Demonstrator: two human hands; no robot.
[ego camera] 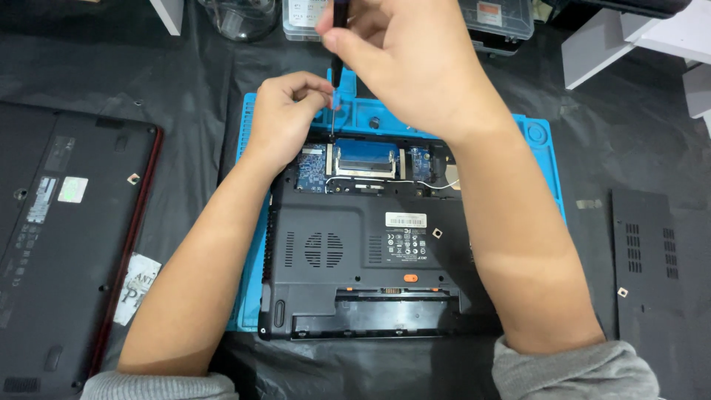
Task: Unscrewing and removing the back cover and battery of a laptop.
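Seen from above: an upturned black laptop (pixel 370 259) lying on a blue work mat (pixel 544 144), itself spread over a surface (pixel 200 96) draped in dark sheeting. At the laptop's far edge, an opened bay baring circuit boards and a memory module (pixel 363 159), with thin wires running alongside. Right hand (pixel 404 55) clenched around the handle of a slim screwdriver (pixel 337 74), held upright above that bay, tip pointing down at the laptop's far edge just left of the module. Left hand (pixel 285 118) curled loosely, fingertips (pixel 320 87) pinched against the screwdriver's lower shaft, heel of the hand resting on the laptop's far-left corner. Both forearms stretched across the laptop, grey sleeves (pixel 578 370) pushed up at its near side. Left of the laptop, off the mat, a second laptop (pixel 59 244) with a red rim, also bottom up. Right of the laptop, a loose black vented cover panel (pixel 648 259) flat on the sheeting. Beyond the laptop's far edge, clear plastic containers (pixel 304 18) and a white stand (pixel 600 44).
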